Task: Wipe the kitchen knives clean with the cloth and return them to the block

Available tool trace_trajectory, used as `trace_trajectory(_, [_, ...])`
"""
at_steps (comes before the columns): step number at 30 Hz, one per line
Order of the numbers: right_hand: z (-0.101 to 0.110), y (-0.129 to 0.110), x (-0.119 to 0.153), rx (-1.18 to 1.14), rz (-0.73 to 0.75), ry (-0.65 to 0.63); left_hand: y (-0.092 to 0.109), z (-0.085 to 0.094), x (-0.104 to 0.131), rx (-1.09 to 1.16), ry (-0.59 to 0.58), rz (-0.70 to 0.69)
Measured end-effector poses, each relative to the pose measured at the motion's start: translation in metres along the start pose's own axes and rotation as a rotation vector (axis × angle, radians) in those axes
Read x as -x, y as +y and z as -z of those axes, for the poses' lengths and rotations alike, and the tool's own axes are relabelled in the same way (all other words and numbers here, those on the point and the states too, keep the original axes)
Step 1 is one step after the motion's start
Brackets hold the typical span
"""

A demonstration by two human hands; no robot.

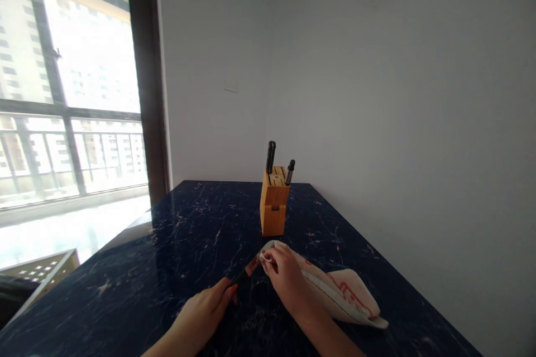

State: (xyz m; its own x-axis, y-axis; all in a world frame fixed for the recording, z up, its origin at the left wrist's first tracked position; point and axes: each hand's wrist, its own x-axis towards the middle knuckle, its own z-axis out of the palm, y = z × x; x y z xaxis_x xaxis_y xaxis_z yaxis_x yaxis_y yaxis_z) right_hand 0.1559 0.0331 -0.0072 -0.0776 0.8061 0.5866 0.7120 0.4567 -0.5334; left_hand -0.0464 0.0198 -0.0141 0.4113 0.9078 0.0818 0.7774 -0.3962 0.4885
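Observation:
My left hand (208,308) is closed around the black handle of a kitchen knife (252,265), whose blade points away and to the right. Fingers of my right hand (285,274) pinch a fold of a whitish cloth (343,293) with red markings against the blade near its tip. From under that hand the rest of the cloth trails to the right over the table. Just beyond the knife tip stands a wooden knife block (274,209). Two handles stick up from its slots, a black one (271,157) and a black-and-silver one (290,173).
The dark blue marbled table (201,217) runs back to a pale wall (377,95). At the left is a bright window (92,67) with a dark frame. A perforated chair-like piece (46,273) stands beside the table's left edge.

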Motion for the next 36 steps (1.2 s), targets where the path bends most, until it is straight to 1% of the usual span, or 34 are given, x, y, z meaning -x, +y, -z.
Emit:
trace_trajectory(6, [-0.001,-0.021,0.007,0.018,0.036,-0.084,0.002,0.000,0.000,0.010,0.001,0.019])
trace_trajectory(10, [-0.001,-0.027,0.012,-0.010,0.064,-0.126,0.000,-0.001,-0.001,0.020,0.005,0.012])
trace_trajectory(12, [-0.002,-0.027,0.011,-0.020,0.062,-0.114,0.000,-0.001,-0.002,0.029,0.011,0.004])
trace_trajectory(18, [-0.004,-0.017,0.004,-0.004,-0.023,-0.007,0.000,0.000,0.000,0.009,0.008,-0.002])
trace_trajectory(20, [-0.005,-0.016,0.005,-0.008,-0.019,-0.009,0.000,0.000,0.001,0.008,0.011,-0.013])
trace_trajectory(23, [-0.007,-0.020,0.009,-0.024,0.016,-0.050,0.000,-0.001,0.002,0.005,0.011,-0.032])
trace_trajectory(29, [-0.009,-0.022,0.009,-0.043,0.044,-0.094,0.000,-0.002,0.001,-0.017,0.014,-0.027])
trace_trajectory(34, [-0.006,-0.013,0.003,-0.041,-0.010,-0.010,0.004,0.001,0.001,-0.058,-0.022,-0.029])
trace_trajectory(36, [-0.006,-0.013,0.003,-0.047,-0.022,-0.002,0.005,0.001,0.002,-0.069,-0.025,-0.021])
